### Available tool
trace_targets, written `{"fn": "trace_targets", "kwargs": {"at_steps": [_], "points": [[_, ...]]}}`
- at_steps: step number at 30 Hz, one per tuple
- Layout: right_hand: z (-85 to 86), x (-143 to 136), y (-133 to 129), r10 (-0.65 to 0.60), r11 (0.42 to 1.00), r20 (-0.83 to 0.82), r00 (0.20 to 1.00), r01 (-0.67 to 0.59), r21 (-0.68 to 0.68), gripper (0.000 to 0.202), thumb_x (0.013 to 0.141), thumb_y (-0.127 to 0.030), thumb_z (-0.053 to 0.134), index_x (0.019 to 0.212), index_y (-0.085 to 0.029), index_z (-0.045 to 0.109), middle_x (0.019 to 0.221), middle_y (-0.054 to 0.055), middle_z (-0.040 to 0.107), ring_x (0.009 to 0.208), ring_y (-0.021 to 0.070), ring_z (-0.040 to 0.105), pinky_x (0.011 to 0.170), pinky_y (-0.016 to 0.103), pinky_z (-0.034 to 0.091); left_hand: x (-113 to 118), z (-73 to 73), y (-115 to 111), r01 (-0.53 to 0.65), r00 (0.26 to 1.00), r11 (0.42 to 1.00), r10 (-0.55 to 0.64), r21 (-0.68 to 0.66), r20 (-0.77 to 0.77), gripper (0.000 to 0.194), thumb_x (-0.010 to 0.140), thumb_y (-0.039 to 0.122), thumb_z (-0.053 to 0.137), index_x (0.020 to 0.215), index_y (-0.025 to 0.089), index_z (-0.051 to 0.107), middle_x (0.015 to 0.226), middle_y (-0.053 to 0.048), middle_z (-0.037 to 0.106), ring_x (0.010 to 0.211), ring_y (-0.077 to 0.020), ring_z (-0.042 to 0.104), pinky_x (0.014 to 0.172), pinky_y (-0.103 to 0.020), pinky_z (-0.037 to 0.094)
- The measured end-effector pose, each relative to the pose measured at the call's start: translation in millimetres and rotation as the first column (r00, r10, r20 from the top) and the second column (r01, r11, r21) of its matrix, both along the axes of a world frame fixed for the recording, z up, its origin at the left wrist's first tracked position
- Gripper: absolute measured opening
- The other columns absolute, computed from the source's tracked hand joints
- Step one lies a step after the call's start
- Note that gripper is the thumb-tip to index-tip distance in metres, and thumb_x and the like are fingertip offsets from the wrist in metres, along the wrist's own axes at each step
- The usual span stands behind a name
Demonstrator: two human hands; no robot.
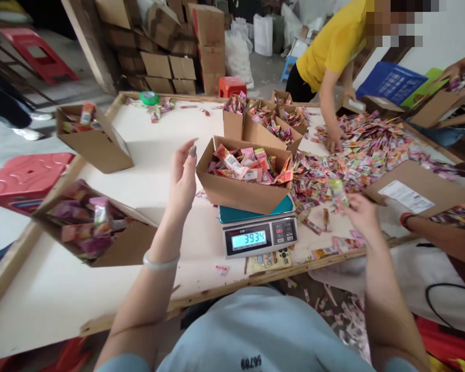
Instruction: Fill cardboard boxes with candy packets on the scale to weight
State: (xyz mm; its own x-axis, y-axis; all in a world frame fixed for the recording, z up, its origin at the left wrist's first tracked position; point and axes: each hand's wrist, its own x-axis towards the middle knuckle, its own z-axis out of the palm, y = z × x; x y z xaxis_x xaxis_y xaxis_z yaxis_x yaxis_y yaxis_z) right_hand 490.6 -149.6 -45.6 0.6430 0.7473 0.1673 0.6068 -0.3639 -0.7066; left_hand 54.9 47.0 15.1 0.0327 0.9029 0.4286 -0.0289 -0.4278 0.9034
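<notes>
An opened cardboard box (244, 192) full of small colourful snack packets (251, 168) sits on a digital scale (260, 235) with a teal platform and lit digits. My left hand (184, 181) is raised just beside the box's left end, fingers stretched up, holding nothing. To the right of the scale, my right hand (360, 214) pinches a small green and pink packet (338, 191) above the table. Beyond it spreads a big loose pile of packets (368, 139).
Filled boxes stand at left (101, 142) and nearer left (129, 240), with more behind the scale (232, 124). A person in a yellow shirt (337, 41) reaches into the pile. Another person's forearm (442, 237) is at right. A patterned phone (269, 260) lies under the scale's front edge.
</notes>
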Motion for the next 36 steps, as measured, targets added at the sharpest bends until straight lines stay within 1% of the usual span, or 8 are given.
{"fn": "trace_targets", "kwargs": {"at_steps": [2,5,9,12,15,20,23,36], "points": [[51.0,-18,26,0.155,0.973,-0.003,0.988,-0.152,0.176,0.042,0.085,-0.060,0.075,0.104,-0.024,0.068,0.095,0.006,0.078,0.081,0.0212,0.075,0.077,0.035,0.064,2,0.2,0,0.003,1.000,1.000,-0.003,0.026,-0.007,0.058,0.100,0.070,0.061,0.139,0.027,0.069,0.147,-0.008,0.069,0.147,-0.0280,0.061,0.131,-0.043,0.044],[124.0,-67,72,0.461,0.810,0.098,0.882,-0.463,0.360,0.041,0.085,-0.056,0.083,0.109,-0.025,0.071,0.099,0.003,0.077,0.083,0.0190,0.075,0.076,0.035,0.065,0,3.7,-3,-0.016,0.999,0.998,0.019,0.055,-0.046,0.059,0.101,0.071,0.059,0.139,0.027,0.069,0.152,-0.008,0.066,0.152,-0.0278,0.056,0.133,-0.043,0.040],[169.4,-119,117,0.709,0.673,0.127,0.694,-0.719,0.174,0.061,0.081,-0.044,0.092,0.131,-0.017,0.068,0.103,0.004,0.077,0.090,0.0164,0.074,0.086,0.036,0.065,-19,3.6,-9,-0.048,0.996,0.998,0.051,0.034,-0.078,0.060,0.100,0.073,0.057,0.140,0.030,0.067,0.156,-0.008,0.064,0.154,-0.0280,0.053,0.132,-0.045,0.041],[159.3,-121,123,0.644,0.700,0.195,0.740,-0.672,0.241,0.069,0.085,-0.045,0.091,0.140,-0.014,0.063,0.112,0.008,0.076,0.094,0.0139,0.073,0.091,0.034,0.062,-39,-15.9,-6,-0.111,0.993,0.993,0.109,-0.050,-0.046,0.060,0.096,0.076,0.062,0.138,0.034,0.068,0.159,-0.007,0.062,0.154,-0.0285,0.053,0.128,-0.046,0.046],[135.2,-105,117,0.548,0.710,0.205,0.811,-0.581,0.398,0.056,0.093,-0.053,0.082,0.131,-0.015,0.066,0.114,0.011,0.076,0.104,0.0145,0.074,0.091,0.031,0.062,-47,-55.8,-2,-0.129,0.991,0.965,0.136,-0.227,0.014,0.062,0.092,0.080,0.063,0.136,0.035,0.068,0.161,-0.009,0.060,0.154,-0.0303,0.054,0.123,-0.048,0.051],[113.6,-79,122,0.537,0.719,0.135,0.833,-0.535,0.444,0.055,0.094,-0.059,0.079,0.125,-0.015,0.069,0.118,0.014,0.075,0.109,0.0172,0.074,0.093,0.033,0.062,-28,-129.6,-17,-0.050,0.989,0.828,0.120,-0.558,0.088,0.076,0.095,0.084,0.047,0.141,0.026,0.064,0.164,-0.019,0.055,0.154,-0.0351,0.053,0.123,-0.055,0.048],[115.8,-67,129,0.550,0.737,0.119,0.827,-0.548,0.395,0.057,0.094,-0.059,0.078,0.127,-0.014,0.068,0.119,0.017,0.075,0.111,0.0183,0.075,0.095,0.035,0.062,-19,-157.1,-37,-0.021,0.987,0.786,0.115,-0.618,0.113,0.082,0.096,0.087,0.041,0.145,0.024,0.060,0.168,-0.020,0.051,0.156,-0.0360,0.051,0.125,-0.055,0.046],[116.6,-85,136,0.717,0.698,-0.156,0.680,-0.700,0.153,0.076,0.093,-0.076,0.070,0.144,-0.020,0.060,0.148,0.019,0.065,0.123,0.0162,0.071,0.093,0.026,0.058,1,-193.6,-61,0.036,0.998,0.822,-0.004,-0.569,0.057,0.070,0.103,0.072,0.048,0.154,0.024,0.057,0.173,-0.015,0.046,0.166,-0.0324,0.038,0.137,-0.053,0.031]]}}
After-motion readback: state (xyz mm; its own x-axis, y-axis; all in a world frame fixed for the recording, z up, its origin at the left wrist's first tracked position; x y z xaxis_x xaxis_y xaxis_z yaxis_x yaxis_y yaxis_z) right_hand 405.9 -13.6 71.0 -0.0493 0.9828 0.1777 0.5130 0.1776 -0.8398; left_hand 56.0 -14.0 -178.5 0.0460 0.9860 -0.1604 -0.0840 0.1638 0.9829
